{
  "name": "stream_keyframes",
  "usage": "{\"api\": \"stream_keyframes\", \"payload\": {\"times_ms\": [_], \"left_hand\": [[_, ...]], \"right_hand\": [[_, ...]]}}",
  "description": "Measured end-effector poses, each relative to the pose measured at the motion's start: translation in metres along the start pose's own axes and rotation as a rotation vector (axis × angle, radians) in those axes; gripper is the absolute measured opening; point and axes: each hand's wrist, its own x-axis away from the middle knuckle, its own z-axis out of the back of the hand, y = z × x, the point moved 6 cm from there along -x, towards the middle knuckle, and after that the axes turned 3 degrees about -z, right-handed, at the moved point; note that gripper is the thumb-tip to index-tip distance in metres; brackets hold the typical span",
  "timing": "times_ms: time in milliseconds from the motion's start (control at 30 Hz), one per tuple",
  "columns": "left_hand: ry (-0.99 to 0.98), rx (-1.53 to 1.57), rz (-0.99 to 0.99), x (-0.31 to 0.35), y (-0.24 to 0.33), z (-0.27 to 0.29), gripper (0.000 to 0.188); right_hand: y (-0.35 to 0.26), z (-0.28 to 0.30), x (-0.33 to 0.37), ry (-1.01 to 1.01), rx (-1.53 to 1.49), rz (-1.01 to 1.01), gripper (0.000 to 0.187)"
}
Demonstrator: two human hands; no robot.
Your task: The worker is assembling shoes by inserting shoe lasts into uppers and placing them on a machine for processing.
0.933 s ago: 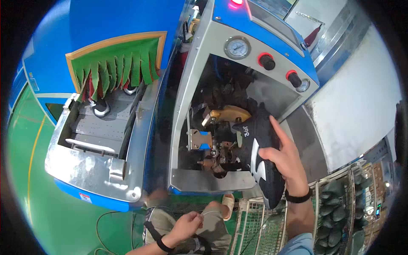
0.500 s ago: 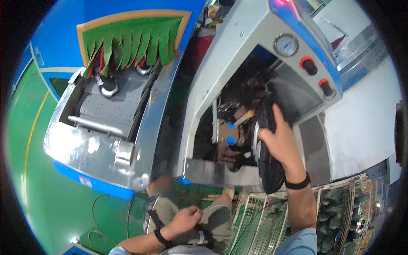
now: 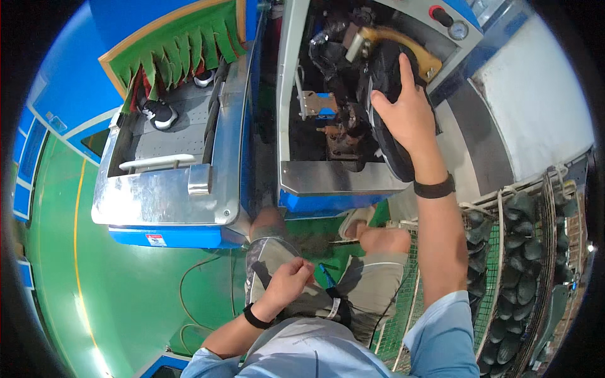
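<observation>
- Right hand: fingers spread, holding black shoe at machine opening.
- Left hand: fingers curled narrow (from where I stand, contents indiscernible).

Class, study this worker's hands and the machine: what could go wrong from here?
A pinch is possible: the right hand is at the opening of the machine, its index finger appearing close to the brass-coloured curved arm. The black shoe might also slip or twist, since only that hand holds it; the left hand is well away.
</observation>
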Motion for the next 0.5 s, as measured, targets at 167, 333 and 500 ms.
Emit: {"api": "stream_keyframes", "payload": {"times_ms": [167, 333, 500], "left_hand": [[0.189, -0.180, -0.182, 0.010, 0.065, 0.020, 0.029], [0.502, -0.451, -0.872, 0.004, 0.282, -0.001, 0.020], [0.747, -0.729, -1.362, -0.043, 0.408, -0.057, 0.042]], "right_hand": [[0.007, 0.028, 0.036, 0.037, -0.143, 0.010, 0.100], [0.039, 0.035, 0.048, -0.079, -0.067, -0.130, 0.107], [0.018, 0.022, 0.052, -0.116, -0.038, -0.008, 0.118]]}}
